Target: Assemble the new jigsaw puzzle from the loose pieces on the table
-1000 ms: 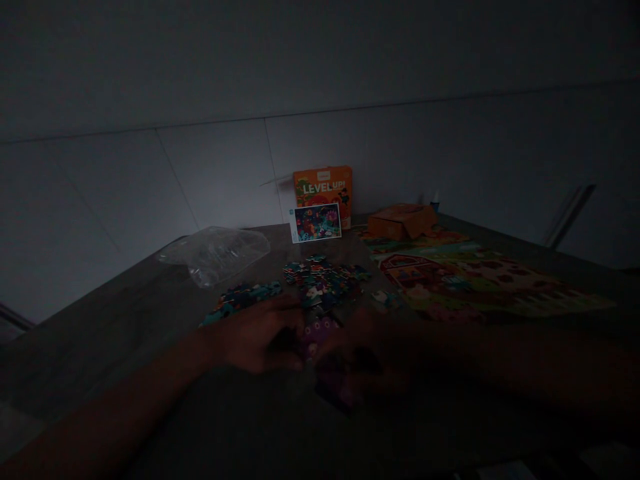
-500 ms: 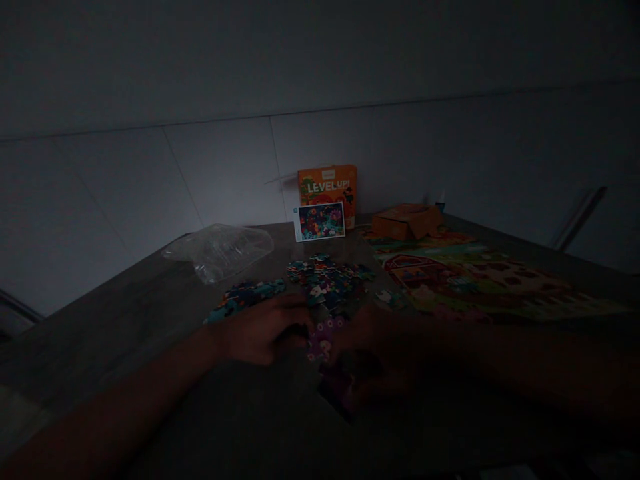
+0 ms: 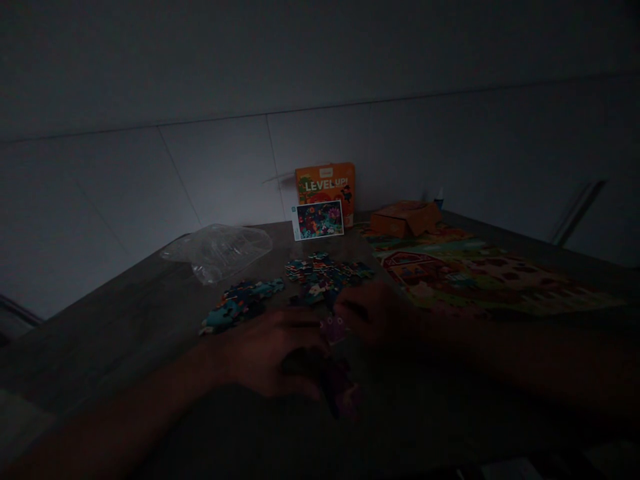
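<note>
Since the frame half a second back, the right hand (image 3: 373, 312) has drawn up toward the loose pieces and the left hand (image 3: 273, 350) has slid down and right. Between them I see the purple puzzle piece (image 3: 335, 325) with round eyes on the table (image 3: 110, 313). Below it, more purple pieces (image 3: 347, 397) sink into shadow, their outlines hard to make out. I read the left thumb and fingers as apart, curved beside these, but can't tell if they pinch anything; the right fingers are curled, and I can't tell what they hold. Just beyond lies the pile of pieces (image 3: 323, 277), partly hidden by the right hand. Farther back, a picture card (image 3: 320, 221) covers the lower front of the orange "LEVEL UP!" box (image 3: 327, 175). Both forearms are cut off by the frame.
</note>
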A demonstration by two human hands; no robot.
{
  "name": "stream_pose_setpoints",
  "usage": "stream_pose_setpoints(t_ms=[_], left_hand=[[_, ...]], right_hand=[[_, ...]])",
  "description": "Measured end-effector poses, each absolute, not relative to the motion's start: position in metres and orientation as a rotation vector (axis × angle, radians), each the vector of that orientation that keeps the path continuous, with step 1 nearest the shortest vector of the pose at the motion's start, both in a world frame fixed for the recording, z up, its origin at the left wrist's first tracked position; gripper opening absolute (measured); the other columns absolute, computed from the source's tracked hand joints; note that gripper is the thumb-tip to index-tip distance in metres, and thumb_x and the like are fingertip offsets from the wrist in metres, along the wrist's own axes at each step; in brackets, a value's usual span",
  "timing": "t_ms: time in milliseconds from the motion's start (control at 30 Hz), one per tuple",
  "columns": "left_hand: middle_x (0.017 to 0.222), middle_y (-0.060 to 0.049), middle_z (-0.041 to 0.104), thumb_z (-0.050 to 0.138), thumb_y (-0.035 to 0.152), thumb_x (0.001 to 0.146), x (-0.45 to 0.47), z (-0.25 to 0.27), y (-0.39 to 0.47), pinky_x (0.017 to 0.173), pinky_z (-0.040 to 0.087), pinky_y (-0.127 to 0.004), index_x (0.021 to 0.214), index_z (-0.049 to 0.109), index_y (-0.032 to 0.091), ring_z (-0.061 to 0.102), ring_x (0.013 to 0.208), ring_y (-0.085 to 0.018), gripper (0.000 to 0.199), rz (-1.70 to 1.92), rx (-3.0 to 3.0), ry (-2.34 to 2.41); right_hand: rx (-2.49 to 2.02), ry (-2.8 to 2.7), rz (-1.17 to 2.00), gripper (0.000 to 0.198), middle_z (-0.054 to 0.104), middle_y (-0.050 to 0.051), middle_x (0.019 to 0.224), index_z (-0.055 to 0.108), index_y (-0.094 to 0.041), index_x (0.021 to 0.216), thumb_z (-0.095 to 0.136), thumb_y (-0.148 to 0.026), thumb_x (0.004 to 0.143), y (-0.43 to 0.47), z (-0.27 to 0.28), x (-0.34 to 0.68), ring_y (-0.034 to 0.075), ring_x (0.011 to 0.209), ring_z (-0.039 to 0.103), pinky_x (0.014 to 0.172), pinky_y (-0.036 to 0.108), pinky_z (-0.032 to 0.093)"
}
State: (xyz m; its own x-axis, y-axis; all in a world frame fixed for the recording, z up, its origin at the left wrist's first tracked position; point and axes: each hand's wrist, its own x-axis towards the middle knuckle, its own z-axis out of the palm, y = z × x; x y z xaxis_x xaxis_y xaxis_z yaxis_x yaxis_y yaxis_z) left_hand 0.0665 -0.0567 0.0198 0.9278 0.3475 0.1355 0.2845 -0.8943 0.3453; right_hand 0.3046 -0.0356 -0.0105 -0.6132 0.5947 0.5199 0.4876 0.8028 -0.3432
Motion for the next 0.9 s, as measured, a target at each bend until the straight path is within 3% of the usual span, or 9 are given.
stream_pose_setpoints(t_ms=[133,267,500,900], left_hand=[[0.105,-0.011,0.064,0.076,0.047,0.080,0.075,0.018,-0.062,0.081,0.050,-0.035,0.103,0.065,0.016,0.061,0.094,-0.025,0.039,0.259,2.798,0.464],[0.113,-0.010,0.062,0.075,0.040,0.083,0.078,0.020,-0.063,0.088,0.050,-0.035,0.107,0.064,0.018,0.060,0.100,-0.024,0.034,0.292,2.756,0.423],[0.098,-0.007,0.062,0.079,0.041,0.078,0.074,0.016,-0.060,0.071,0.048,-0.032,0.090,0.063,0.017,0.059,0.087,-0.022,0.031,0.301,2.790,0.511],[0.093,-0.004,0.060,0.078,0.046,0.079,0.077,0.010,-0.059,0.073,0.046,-0.031,0.079,0.057,0.018,0.057,0.085,-0.020,0.035,0.339,2.854,0.635]], right_hand=[[-1.100,-2.347,0.250,0.017,0.065,0.003,0.063,0.071,-0.013,0.081,0.057,-0.021,0.084,-0.027,-0.008,0.304,0.012,0.054,0.052,0.054,0.024,0.029],[-1.122,-2.481,0.363,0.021,0.073,0.007,0.078,0.075,-0.016,0.095,0.061,-0.020,0.081,-0.027,-0.006,0.303,0.016,0.064,0.062,0.059,0.024,0.034],[-1.098,-2.453,0.442,0.021,0.073,0.006,0.077,0.074,-0.015,0.095,0.059,-0.020,0.081,-0.028,-0.005,0.304,0.015,0.063,0.062,0.058,0.024,0.036],[-1.068,-2.434,0.478,0.015,0.068,0.003,0.068,0.072,-0.014,0.089,0.062,-0.018,0.080,-0.026,-0.007,0.302,0.011,0.056,0.055,0.055,0.022,0.032]])
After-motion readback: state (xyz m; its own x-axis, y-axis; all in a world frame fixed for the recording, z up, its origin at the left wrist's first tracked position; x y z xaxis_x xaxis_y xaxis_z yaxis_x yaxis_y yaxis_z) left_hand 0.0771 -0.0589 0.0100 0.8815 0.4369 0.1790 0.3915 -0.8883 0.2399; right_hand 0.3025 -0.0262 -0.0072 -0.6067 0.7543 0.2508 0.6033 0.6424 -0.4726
